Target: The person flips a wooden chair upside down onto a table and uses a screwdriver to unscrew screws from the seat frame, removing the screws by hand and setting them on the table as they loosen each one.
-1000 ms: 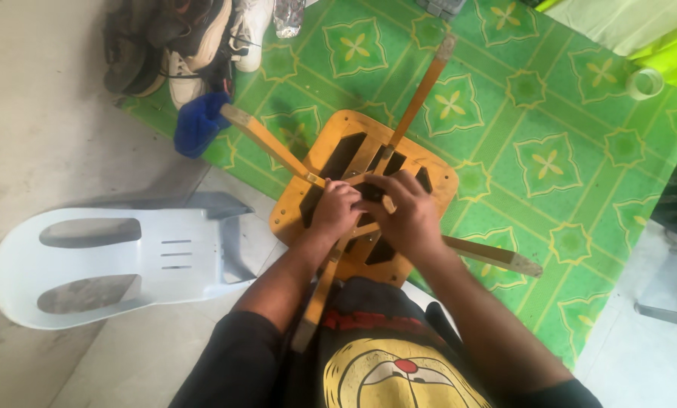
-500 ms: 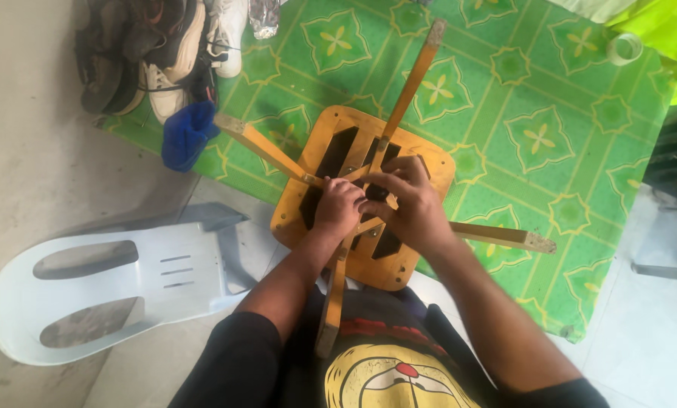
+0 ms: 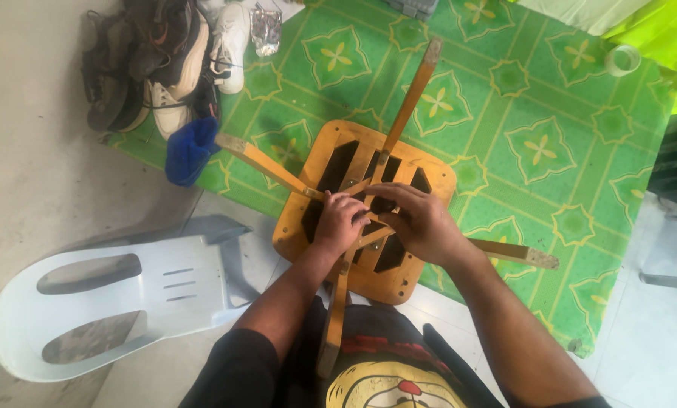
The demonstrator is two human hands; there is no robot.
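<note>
Both hands, left hand (image 3: pixel 340 221) and right hand (image 3: pixel 420 221), lay at the upturned wooden stool's (image 3: pixel 319 227) centre, fingers curled on its crossbars.

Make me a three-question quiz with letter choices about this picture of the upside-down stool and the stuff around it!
1. Where does the white plastic chair lie?
A. on the green mat
B. on the bare floor, on the person's left
C. on top of the stool

2. How many legs of the wooden stool show?
A. two
B. three
C. four

3. How does the stool stand?
A. upside down
B. upright
C. folded flat

Answers: 1 B, it lies tipped over on the grey floor, off the green patterned mat. 2 C, four legs fan out from the seat. 3 A, its seat rests on the mat and its legs point up, with the left hand and right hand at the middle.
</note>
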